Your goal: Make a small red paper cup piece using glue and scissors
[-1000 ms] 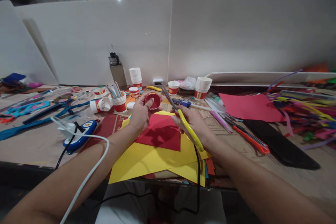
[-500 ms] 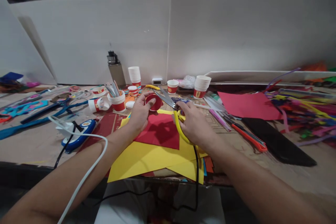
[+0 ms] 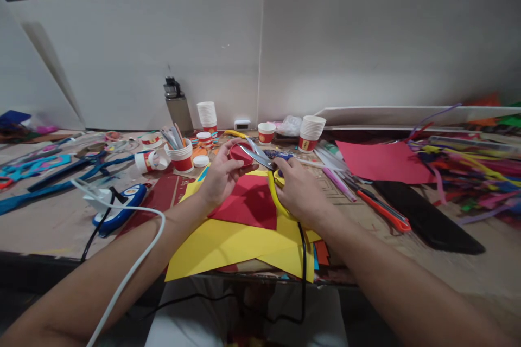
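Observation:
My left hand (image 3: 222, 173) is closed on a round red piece (image 3: 241, 156), thumb at its near edge. Yellow-handled scissors (image 3: 279, 200) are in my right hand (image 3: 299, 187), their blades parted and pointing left. One blade lies across the opening of the round piece, the other just beyond its far rim. Below both hands a red sheet (image 3: 248, 206) rests on yellow sheets (image 3: 203, 252) near the table's front edge.
A cup of pencils (image 3: 180, 157) and a blue-and-white device (image 3: 122, 209) stand left. Stacked cups (image 3: 312, 133) are behind. To the right lie an orange cutter (image 3: 385, 211), a black flat object (image 3: 429, 217) and a red sheet (image 3: 380, 161). A white cable (image 3: 138, 260) crosses my left forearm.
The round red piece has turned in my left hand and shows more of its side. The scissor blades have moved left over it. The whole view has shifted slightly.

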A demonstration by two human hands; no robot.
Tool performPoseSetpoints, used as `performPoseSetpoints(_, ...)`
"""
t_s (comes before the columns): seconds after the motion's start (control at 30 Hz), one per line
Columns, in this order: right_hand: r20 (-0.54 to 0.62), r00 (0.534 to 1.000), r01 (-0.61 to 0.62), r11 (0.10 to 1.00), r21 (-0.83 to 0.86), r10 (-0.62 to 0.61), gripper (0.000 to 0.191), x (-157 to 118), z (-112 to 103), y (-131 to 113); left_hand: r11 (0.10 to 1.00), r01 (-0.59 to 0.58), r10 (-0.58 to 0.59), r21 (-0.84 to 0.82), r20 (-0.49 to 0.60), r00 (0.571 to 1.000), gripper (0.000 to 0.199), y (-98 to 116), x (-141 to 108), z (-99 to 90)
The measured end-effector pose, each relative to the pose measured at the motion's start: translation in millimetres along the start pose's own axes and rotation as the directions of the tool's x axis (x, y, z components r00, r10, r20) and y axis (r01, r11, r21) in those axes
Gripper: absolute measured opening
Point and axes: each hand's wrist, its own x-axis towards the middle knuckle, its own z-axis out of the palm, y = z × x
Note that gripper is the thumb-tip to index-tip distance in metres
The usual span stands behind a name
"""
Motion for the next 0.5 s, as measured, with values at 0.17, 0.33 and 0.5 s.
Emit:
performPoseSetpoints(0.17,-0.027,1.0,-0.007,1.0,0.024,0.007,0.046,2.4,2.0,4.7,0.999,-0.053,0.052,0.009,0.111,0.992,0.052,-1.2,-2.4,3.9)
performPoseSetpoints(0.33,-0.043,0.999,-0.002,0.998,0.064,0.005,0.046,2.9,3.6,6.0,0.997,-0.074,0.071,0.023,0.107,0.992,0.052,-3.7,-2.5,5.3)
performPoseSetpoints(0.5,-0.054,0.999,0.003,0.998,0.07,0.001,0.044,3.1,4.0,5.7,0.995,-0.098,0.096,0.024,0.093,0.991,0.052,-5.9,-2.6,4.0)
